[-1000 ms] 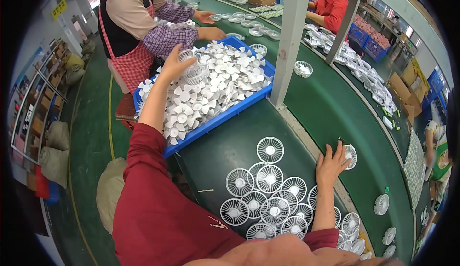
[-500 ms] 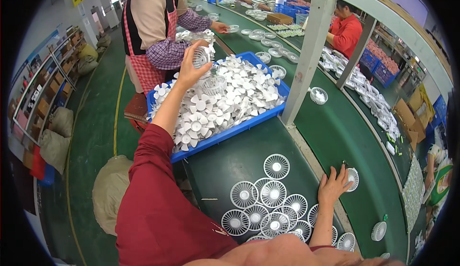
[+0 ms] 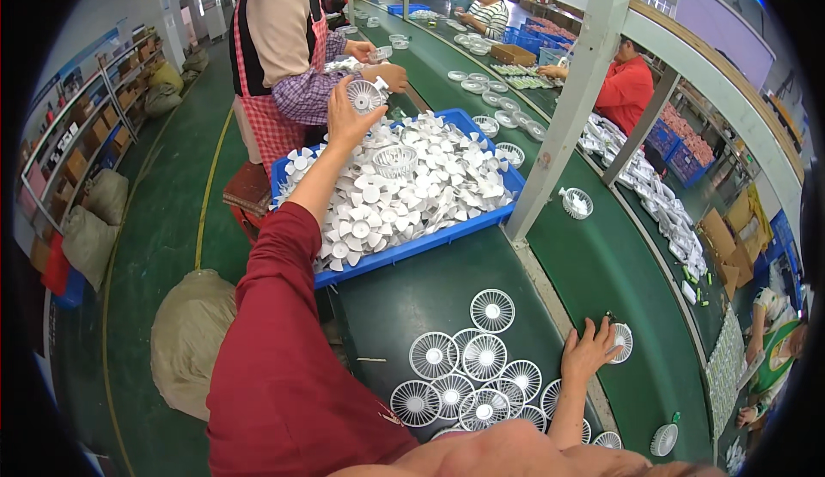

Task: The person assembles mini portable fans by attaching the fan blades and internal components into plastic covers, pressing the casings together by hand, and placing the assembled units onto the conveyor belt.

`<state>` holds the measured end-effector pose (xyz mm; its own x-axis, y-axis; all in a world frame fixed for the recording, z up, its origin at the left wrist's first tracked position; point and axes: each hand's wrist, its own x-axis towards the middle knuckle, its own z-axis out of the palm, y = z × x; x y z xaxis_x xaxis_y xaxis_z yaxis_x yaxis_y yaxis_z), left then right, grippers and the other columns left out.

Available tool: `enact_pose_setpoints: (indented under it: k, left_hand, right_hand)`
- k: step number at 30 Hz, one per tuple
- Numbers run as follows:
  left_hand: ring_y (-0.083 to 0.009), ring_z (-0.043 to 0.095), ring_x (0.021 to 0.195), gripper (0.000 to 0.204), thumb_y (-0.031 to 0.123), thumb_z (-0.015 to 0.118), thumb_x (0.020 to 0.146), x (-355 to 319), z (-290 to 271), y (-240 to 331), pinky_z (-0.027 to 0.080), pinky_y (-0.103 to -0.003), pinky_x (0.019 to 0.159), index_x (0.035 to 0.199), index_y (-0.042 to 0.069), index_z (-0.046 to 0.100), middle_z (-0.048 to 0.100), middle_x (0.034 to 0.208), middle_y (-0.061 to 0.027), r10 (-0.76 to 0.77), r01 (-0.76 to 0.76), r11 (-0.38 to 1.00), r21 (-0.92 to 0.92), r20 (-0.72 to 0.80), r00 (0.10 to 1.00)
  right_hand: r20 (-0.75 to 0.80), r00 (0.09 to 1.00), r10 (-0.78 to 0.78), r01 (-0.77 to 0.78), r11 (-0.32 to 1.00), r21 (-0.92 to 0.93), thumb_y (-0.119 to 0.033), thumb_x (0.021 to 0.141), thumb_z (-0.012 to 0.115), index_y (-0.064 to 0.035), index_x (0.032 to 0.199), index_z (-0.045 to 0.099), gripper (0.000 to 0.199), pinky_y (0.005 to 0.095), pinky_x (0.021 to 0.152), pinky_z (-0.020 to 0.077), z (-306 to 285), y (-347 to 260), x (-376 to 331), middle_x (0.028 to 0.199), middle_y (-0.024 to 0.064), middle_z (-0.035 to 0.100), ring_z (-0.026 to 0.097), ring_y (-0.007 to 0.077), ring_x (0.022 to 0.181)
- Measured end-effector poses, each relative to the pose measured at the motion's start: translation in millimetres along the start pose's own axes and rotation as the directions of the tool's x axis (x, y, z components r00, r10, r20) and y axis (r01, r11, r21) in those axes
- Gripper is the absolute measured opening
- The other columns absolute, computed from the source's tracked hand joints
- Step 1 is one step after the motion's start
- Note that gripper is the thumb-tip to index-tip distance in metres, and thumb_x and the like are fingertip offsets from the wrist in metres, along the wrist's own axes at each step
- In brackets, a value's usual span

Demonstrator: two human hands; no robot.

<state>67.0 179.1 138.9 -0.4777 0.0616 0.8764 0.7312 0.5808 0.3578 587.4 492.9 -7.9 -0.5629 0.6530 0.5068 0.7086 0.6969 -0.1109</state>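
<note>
Raised above the far-left part of a blue crate (image 3: 412, 243), my left hand (image 3: 345, 123) grips a round white fan housing (image 3: 367, 97) by its rim, its spoked face turned toward me. White fan blades (image 3: 369, 193) fill the crate in a heap, and a clear round cage (image 3: 395, 161) lies on top of them. My right hand (image 3: 584, 355) rests at the green belt's near side with its fingers spread. Its fingertips touch a white fan housing (image 3: 620, 344) lying on the belt. Between my arms, several white spoked grilles (image 3: 484, 357) lie partly overlapping on the dark green work surface.
A grey post (image 3: 567, 107) rises beside the crate's right corner. Further housings (image 3: 577, 203) lie along the green belt (image 3: 576, 262). A co-worker in a checked apron (image 3: 273, 125) stands beyond the crate, with hands close to mine. A large sack (image 3: 193, 339) sits on the left floor.
The housing in my left hand has turned so its spoked face shows more. My right hand stays at its housing. The co-worker has drawn a reaching hand back from the belt. The view has shifted slightly.
</note>
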Motion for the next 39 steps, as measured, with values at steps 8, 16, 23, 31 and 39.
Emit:
enact_pose_setpoints:
  k: [8,16,23,31,39]
  left_hand:
    - [-0.0363,0.051,0.117,0.087,0.045,0.084,0.066,10.2,15.2,-19.7,0.042,-0.044,0.099,0.128,-0.001,0.044,0.053,0.123,-0.0213,-0.168,0.168,0.985,0.040,-0.008,0.986]
    - [-0.0372,0.051,0.114,0.087,0.050,0.082,0.066,19.4,31.4,-39.0,0.043,-0.044,0.096,0.126,0.000,0.044,0.054,0.119,-0.0239,-0.294,0.294,0.954,0.060,-0.002,0.956]
    - [-0.0375,0.053,0.113,0.088,0.051,0.083,0.063,19.4,33.1,-44.7,0.045,-0.045,0.094,0.125,0.003,0.043,0.053,0.118,-0.0234,-0.293,0.295,0.951,0.089,-0.039,0.955]
    - [-0.0369,0.058,0.110,0.091,0.057,0.081,0.064,24.5,39.1,-40.4,0.046,-0.043,0.093,0.123,-0.003,0.047,0.057,0.118,-0.0237,-0.384,0.386,0.919,0.079,-0.034,0.923]
    - [-0.0375,0.057,0.118,0.111,0.065,0.082,0.053,63.3,51.9,-66.7,0.044,-0.041,0.100,0.130,-0.006,0.044,0.056,0.127,-0.0277,-0.762,0.757,0.634,-0.156,0.038,0.646]
  right_hand:
    - [0.039,0.999,0.016,-0.016,1.000,-0.013,-0.025,0.083,0.066,-0.0090,0.117,0.063,0.037,0.0641,0.112,0.0098,-1.4,-0.4,1.8,0.140,0.0157,0.047,0.032,0.0360,0.138]
    - [0.042,0.999,0.029,-0.029,1.000,-0.004,-0.026,0.084,0.065,-0.0089,0.116,0.064,0.036,0.0640,0.113,0.0090,-2.9,-1.5,0.5,0.136,0.0154,0.051,0.032,0.0360,0.138]
    - [0.047,0.999,0.025,-0.025,1.000,-0.007,-0.027,0.084,0.066,-0.0088,0.115,0.065,0.036,0.0653,0.112,0.0090,-3.0,-2.7,1.0,0.135,0.0144,0.052,0.032,0.0360,0.138]
    - [0.041,0.998,0.046,-0.046,0.999,-0.008,-0.026,0.083,0.065,-0.0087,0.114,0.066,0.035,0.0657,0.112,0.0082,-4.8,-3.7,4.1,0.134,0.0143,0.053,0.033,0.0358,0.138]
    - [0.028,0.999,0.047,-0.046,0.998,-0.031,-0.028,0.083,0.065,-0.0095,0.110,0.067,0.033,0.0672,0.111,0.0068,-1.4,-0.7,-1.2,0.131,0.0145,0.055,0.034,0.0371,0.137]
